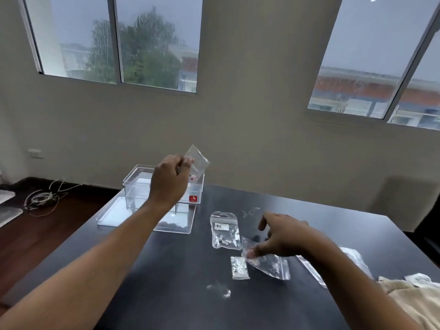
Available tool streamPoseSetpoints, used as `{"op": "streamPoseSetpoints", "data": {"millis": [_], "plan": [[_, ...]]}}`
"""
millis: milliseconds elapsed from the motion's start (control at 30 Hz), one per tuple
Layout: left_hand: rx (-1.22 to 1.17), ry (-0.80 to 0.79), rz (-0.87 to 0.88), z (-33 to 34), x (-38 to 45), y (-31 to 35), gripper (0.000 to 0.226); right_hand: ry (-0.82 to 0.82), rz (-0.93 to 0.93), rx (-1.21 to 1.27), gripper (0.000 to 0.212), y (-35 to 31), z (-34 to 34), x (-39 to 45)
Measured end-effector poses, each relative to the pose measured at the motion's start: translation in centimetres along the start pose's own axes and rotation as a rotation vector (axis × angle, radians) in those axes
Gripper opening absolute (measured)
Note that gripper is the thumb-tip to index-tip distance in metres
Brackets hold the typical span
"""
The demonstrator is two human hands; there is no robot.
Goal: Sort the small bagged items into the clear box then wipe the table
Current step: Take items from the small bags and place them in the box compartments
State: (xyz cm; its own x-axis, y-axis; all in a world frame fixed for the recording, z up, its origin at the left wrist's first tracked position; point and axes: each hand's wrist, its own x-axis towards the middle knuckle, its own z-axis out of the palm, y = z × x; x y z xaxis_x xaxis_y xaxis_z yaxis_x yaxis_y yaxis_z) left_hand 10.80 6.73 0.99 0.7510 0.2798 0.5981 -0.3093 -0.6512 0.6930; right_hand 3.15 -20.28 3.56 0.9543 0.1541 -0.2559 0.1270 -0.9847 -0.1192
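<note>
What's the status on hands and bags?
Left hand holds bag over clear box. Right hand pinching zip bag. Nothing blocking.

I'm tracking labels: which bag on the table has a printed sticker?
The labelled bag, lying flat left of the right hand, carries a white barcode sticker; the other bags show none.

The person is reaching the left arm forward and up, the left hand (169, 181) raised with its back toward them and its fingers pinching closed around something small. The right arm is stretching out lower, the right hand (282, 238) hanging palm down, thumb and forefinger pressing together on a thin item while the other fingers are spreading loosely.
</note>
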Motion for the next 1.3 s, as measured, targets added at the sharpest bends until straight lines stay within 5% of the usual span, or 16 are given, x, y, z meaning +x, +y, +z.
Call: {"op": "streamPoseSetpoints", "data": {"millis": [100, 233, 433, 633, 867, 1000, 1300], "plan": [[0.058, 0.058, -0.059, -0.7, 0.6, -2.1, 0.017, -0.045, -0.012, -0.010, 0.069, -0.5, -0.2, -0.1], [0.161, 0.089, -0.055, -1.5, 0.4, -4.1, 0.026, -0.126, -0.088, 0.006, 0.030, -0.8, -0.4, 0.7], [0.289, 0.120, -0.010, -2.1, 0.4, -5.3, 0.013, -0.121, -0.132, 0.019, 0.029, -0.5, -2.5, 2.3], [0.363, 0.165, -0.007, -1.7, 0.4, -5.7, 0.015, -0.052, -0.275, 0.540, 0.030, -2.9, -6.6, 4.6], [0.201, 0.288, -0.050, -2.3, 0.7, -6.3, 0.022, 0.262, -0.282, 1.067, 0.023, -8.9, -5.8, 12.0], [0.278, 0.184, -0.020, -2.0, 0.4, -6.8, 0.019, 0.445, -0.300, 0.931, 0.017, -10.8, -4.5, 15.5], [0.435, 0.056, -0.040, -1.8, 0.1, -7.0, 0.029, 0.395, -0.272, 0.400, 0.020, -12.7, -2.6, 17.9]]}}
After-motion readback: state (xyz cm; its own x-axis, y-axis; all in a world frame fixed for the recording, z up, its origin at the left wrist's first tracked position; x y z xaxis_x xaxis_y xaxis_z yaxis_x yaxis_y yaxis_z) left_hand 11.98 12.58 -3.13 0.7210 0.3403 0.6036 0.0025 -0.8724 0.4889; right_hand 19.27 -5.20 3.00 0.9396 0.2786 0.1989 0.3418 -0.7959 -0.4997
